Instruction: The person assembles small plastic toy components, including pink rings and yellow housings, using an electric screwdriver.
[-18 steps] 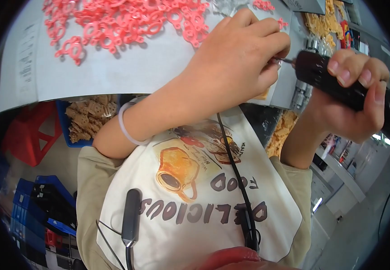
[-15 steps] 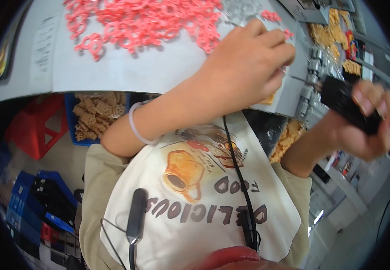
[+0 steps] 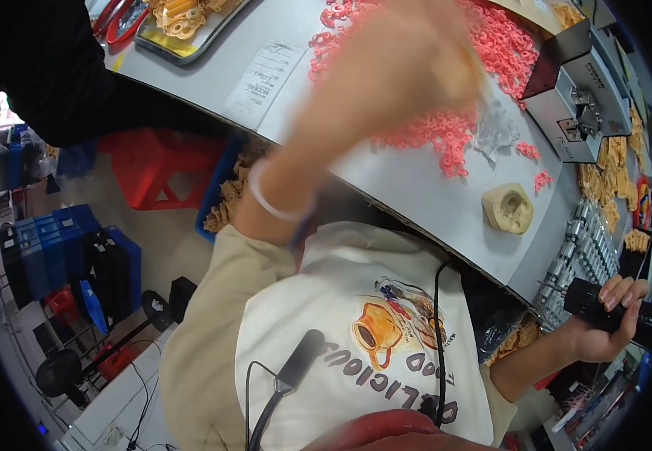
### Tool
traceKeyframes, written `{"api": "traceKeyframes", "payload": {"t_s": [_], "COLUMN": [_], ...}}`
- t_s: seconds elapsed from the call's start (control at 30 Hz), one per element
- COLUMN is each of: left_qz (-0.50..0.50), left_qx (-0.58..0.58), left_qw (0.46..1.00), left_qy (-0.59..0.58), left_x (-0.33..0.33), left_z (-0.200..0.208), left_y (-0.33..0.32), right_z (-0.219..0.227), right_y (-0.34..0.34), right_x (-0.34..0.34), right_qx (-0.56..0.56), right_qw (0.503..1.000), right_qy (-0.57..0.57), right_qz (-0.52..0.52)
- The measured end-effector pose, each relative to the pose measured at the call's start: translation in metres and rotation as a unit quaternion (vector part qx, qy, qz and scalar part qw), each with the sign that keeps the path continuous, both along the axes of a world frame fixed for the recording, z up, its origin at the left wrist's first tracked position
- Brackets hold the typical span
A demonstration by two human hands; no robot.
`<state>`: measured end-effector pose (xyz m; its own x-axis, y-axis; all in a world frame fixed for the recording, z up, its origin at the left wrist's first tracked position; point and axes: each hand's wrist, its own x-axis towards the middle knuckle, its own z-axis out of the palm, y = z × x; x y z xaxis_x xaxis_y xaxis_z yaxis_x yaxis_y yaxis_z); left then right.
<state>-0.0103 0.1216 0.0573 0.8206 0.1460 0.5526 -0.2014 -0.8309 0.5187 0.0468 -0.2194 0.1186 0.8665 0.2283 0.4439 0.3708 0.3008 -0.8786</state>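
Observation:
My left hand is smeared by motion above a heap of pink plastic parts; its fingers do not show clearly, and whether it holds anything is hidden. Off to the right, my right hand is wrapped round a black electric screwdriver, whose thin metal bit points left. On the table between the two lies a cream-coloured block with a hollow in its top. Two small groups of pink parts lie beyond it, beside a crumpled clear plastic bag.
A metal box-shaped device stands at the table's far right. Rows of shiny metal pieces lie beside the right edge. A tray with orange parts sits at far left. Below are a blue bin and a red stool.
The view has turned, bringing in the tray and metal device. My left hand has left the cream block, now uncovered, and swung over the pink heap. My right hand keeps the screwdriver, now lower.

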Motion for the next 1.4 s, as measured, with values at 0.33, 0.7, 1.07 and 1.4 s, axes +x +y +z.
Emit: {"api": "traceKeyframes", "payload": {"t_s": [0.33,0.7,1.07,1.4], "left_qz": [0.407,0.107,0.418,0.533], "left_qx": [0.138,-0.046,0.259,0.246], "left_qw": [0.899,0.993,0.867,0.801], "left_qy": [0.090,-0.001,0.077,0.118], "left_x": [-0.011,0.002,0.027,0.022], "left_z": [-0.020,-0.047,-0.016,-0.024], "left_y": [0.141,0.211,0.289,0.383], "right_z": [-0.012,-0.018,-0.018,-0.023], "right_y": [-0.013,-0.008,-0.006,0.004], "right_x": [0.001,0.002,0.004,0.008], "right_qx": [-0.020,-0.043,-0.072,-0.067], "right_qw": [0.997,0.995,0.991,0.987], "right_qy": [-0.010,0.011,0.026,0.065], "right_qz": [-0.068,-0.090,-0.106,-0.129]}}
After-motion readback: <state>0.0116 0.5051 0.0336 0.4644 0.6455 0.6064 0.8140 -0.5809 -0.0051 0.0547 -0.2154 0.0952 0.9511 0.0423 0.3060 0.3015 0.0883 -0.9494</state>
